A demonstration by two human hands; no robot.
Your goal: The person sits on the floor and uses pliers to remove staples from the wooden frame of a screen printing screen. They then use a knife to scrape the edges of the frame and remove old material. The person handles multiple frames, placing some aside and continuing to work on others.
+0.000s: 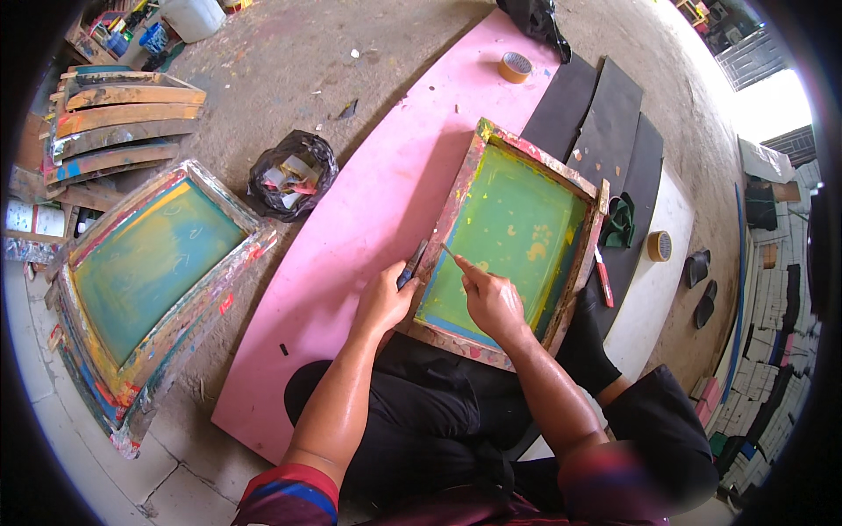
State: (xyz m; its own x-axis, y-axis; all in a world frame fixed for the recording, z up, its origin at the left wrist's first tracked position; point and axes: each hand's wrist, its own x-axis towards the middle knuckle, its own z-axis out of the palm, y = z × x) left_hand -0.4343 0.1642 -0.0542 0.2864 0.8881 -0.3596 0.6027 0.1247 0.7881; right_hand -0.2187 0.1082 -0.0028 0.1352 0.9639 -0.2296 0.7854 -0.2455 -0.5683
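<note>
A paint-stained wooden screen-printing frame [570, 162] with green mesh lies tilted in front of me. My left hand [383, 298] is closed around dark pliers [412, 265] at the frame's left rail, their narrow jaws pointing away from me. Over the lower left of the mesh, my right hand [495, 302] pinches a small thin piece [448, 251], its tip close to that same rail. Its kind is too small to make out. Just outside the frame's right rail lies a red-handled cutter [603, 279], near a crumpled dark green cloth [619, 219].
Under the frame are a pink board [351, 219] and black sheets [605, 114]. Tape rolls sit at the far end [515, 67] and at right [659, 246]. A black bag of scraps [294, 175], another screen frame [158, 272] and stacked frames [132, 114] stand left. Sandals [704, 304] lie right.
</note>
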